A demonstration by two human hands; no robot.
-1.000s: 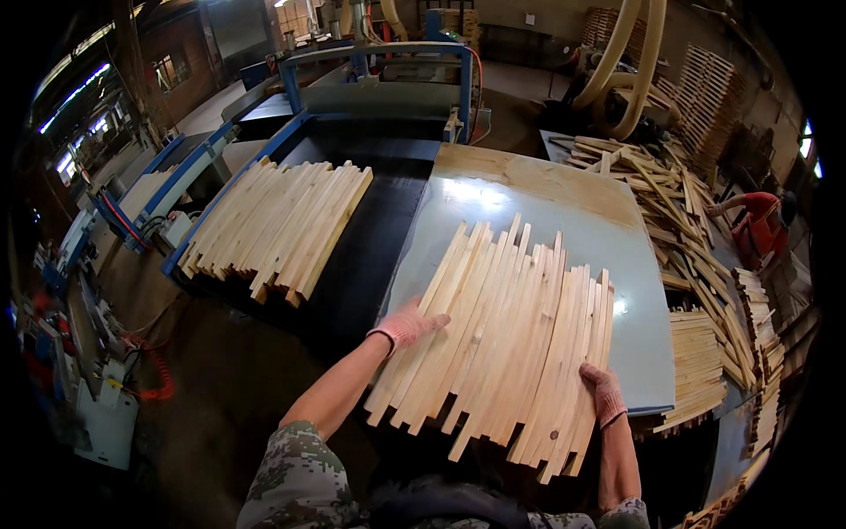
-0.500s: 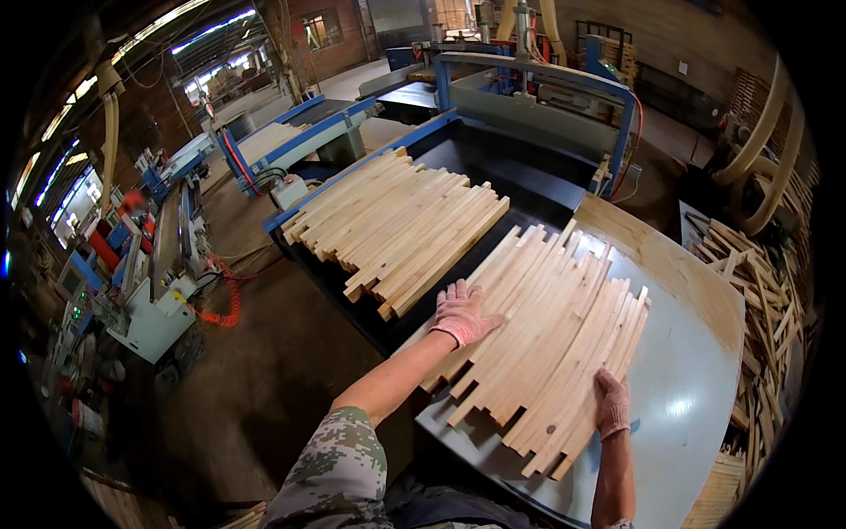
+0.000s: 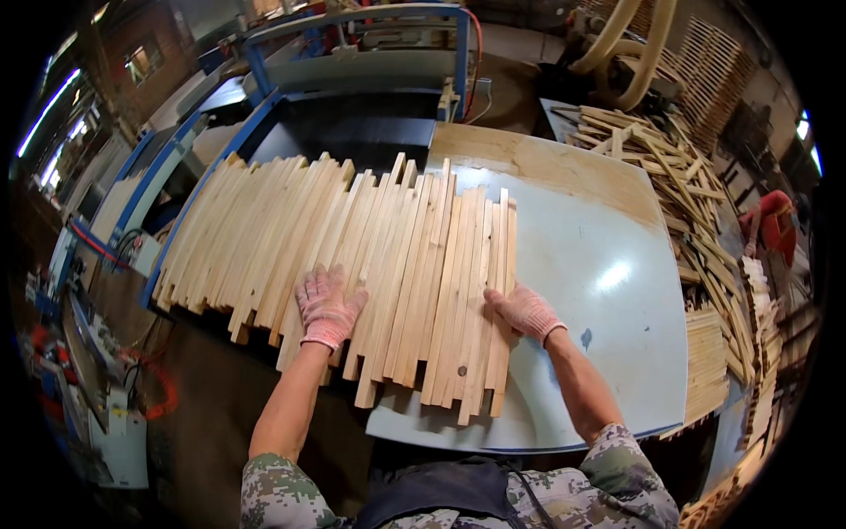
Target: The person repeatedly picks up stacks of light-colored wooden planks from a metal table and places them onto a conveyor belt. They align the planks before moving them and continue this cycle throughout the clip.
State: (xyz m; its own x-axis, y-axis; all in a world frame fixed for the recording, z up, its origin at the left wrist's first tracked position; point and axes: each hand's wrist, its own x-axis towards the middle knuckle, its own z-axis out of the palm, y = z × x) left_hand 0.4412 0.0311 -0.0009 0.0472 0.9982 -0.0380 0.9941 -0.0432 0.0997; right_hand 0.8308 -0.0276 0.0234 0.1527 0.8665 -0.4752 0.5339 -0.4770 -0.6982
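A row of pale wooden strips (image 3: 410, 264) lies side by side with uneven ends, partly on a grey-blue tabletop (image 3: 599, 335). Its left side meets another batch of strips (image 3: 242, 238) on a black machine bed (image 3: 352, 132). My left hand (image 3: 328, 307), in a pinkish work glove, rests flat on the strips near their close ends, fingers spread. At the row's right edge my right hand (image 3: 527, 313), gloved alike, has its thumb on top of the outermost strip. Its other fingers are at the side, partly hidden.
A blue machine frame (image 3: 463, 66) spans the bed at the back. To the right, loose wood offcuts (image 3: 679, 194) lie in a heap beyond the tabletop, below thick beige hoses (image 3: 648, 66). A grey machine (image 3: 119, 441) with a red coiled hose (image 3: 163, 397) stands at left.
Both hands have slid the right-hand row of strips leftward against the other batch, closing the gap between them. My view has turned to the right.
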